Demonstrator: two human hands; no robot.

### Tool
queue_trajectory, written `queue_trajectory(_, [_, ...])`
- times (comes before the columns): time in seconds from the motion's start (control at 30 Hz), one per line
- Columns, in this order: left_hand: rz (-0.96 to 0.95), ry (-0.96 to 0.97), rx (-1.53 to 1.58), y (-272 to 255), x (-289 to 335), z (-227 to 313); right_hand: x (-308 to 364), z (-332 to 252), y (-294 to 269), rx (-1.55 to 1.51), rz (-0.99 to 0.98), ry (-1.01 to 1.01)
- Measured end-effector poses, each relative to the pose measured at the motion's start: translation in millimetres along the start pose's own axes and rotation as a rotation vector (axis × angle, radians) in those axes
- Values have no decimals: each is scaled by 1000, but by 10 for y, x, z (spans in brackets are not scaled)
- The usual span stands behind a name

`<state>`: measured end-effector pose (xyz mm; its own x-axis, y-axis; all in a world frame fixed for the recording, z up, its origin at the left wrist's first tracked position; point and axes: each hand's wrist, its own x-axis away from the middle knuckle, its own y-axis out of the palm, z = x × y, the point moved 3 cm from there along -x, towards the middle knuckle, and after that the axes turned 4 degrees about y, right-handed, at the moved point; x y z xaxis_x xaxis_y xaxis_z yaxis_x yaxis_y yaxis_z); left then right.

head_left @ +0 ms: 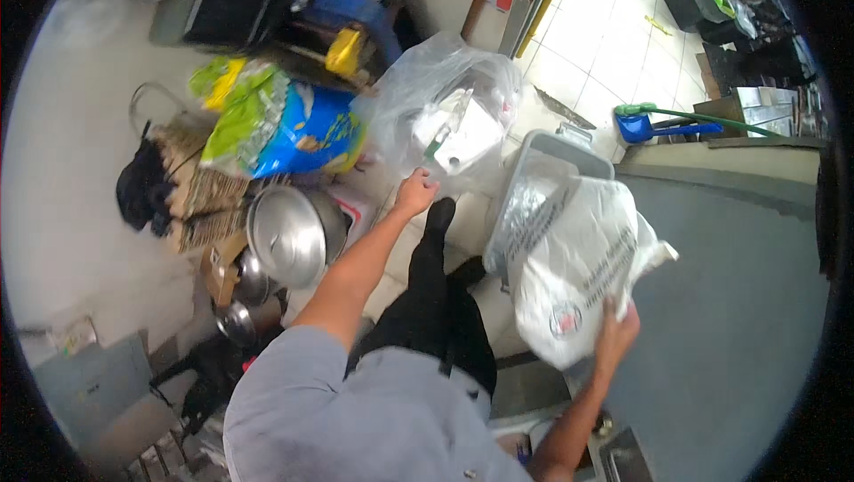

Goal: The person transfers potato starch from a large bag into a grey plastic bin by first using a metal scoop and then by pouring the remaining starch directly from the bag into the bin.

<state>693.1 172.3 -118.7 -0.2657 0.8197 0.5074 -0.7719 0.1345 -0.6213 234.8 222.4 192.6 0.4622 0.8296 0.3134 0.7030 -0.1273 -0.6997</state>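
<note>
My right hand grips the lower right edge of a white plastic sack with dark print. The sack hangs partly over a grey bin that has a clear liner inside. My left hand reaches forward with its fingers curled in, close to the near side of a clear plastic bag. White pieces of waste show inside that bag. Whether the left fingers pinch the bag's edge is hard to make out.
At left lie a green and blue sack, a cardboard stack and a large metal bowl. A grey surface fills the right side. A blue dustpan and a green-handled tool lie beyond it, beside the white-tiled floor.
</note>
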Motion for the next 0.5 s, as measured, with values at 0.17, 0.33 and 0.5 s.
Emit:
queue_trajectory(0.17, [81,-70,-136,736,-1610,-459,-142,120,-51,-62,-16,107])
queue_trajectory(0.33, [7,-35,-334,953,-2109,-572,-193,509,-223,-13,47,201])
queue_trajectory(0.5, [50,28,-412,943,-2199,-553,-126,677,-222,-61,175,121])
